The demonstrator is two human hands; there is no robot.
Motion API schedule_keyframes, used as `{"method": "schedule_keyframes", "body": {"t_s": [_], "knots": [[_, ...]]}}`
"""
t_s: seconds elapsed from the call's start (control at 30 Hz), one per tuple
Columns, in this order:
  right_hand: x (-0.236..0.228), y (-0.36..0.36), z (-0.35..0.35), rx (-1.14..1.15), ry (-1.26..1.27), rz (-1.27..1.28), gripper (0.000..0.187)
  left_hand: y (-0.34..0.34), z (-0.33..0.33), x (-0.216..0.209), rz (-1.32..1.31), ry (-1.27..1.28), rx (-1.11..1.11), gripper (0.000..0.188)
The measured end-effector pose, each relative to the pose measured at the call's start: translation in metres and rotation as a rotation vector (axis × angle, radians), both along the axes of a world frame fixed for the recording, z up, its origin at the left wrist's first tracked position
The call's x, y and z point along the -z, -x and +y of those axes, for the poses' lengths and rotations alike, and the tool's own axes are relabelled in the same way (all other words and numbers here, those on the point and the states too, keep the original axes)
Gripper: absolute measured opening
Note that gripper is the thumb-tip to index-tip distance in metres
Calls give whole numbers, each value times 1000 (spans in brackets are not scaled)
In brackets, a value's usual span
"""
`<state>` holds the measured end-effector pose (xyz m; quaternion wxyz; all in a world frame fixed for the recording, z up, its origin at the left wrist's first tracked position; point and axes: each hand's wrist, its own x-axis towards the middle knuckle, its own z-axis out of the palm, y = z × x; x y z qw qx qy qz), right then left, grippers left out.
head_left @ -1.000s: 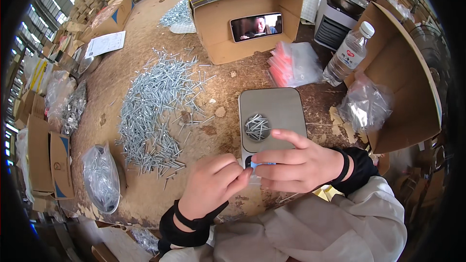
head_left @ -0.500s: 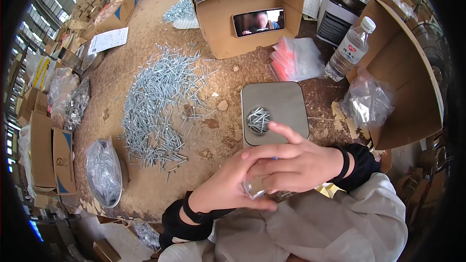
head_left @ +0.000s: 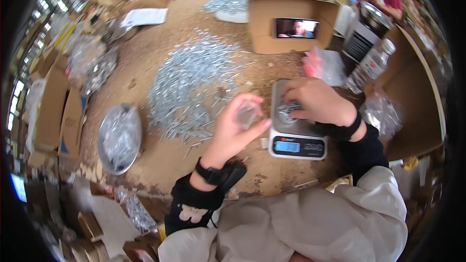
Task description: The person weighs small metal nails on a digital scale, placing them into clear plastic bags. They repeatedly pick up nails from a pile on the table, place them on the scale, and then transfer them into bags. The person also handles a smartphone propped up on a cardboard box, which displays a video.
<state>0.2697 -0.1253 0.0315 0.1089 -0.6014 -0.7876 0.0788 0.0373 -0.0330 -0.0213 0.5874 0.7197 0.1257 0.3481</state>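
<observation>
My left hand (head_left: 234, 128) curls its fingers and thumb round a small clear plastic bag (head_left: 246, 115), whose mouth looks rounded and open. Just to the right, my right hand (head_left: 318, 101) reaches over a digital scale (head_left: 310, 127) with a lit display. Its fingers close on the rim of a small round dish (head_left: 288, 120) on the scale's plate; the fingers partly hide it. Short silvery nails or screws (head_left: 287, 108) lie in the dish. A wide heap of the same nails or screws (head_left: 187, 82) spreads over the table left of my left hand.
An oval metal bowl (head_left: 119, 165) holding clear bags stands at the left. Behind the scale, a phone (head_left: 296, 28) leans in an open carton (head_left: 264, 39), near red-and-clear bags (head_left: 330, 65). A water bottle (head_left: 371, 68) and a big carton (head_left: 422, 97) border the right.
My hands have separated: the left moved up and left with the clear bag, the right reached forward to the dish. The view shifted, bringing the scale's display into sight.
</observation>
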Motion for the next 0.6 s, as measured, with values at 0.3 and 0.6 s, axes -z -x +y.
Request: {"method": "schedule_keyframes", "body": {"t_s": [0.3, 0.6], "knots": [[-7, 7, 5, -49, 9, -2, 24, -1, 4, 10, 24, -130, -89, 32], [-5, 11, -2, -3, -45, -59, 25, -1, 3, 5, 29, -349, -235, 31]]}}
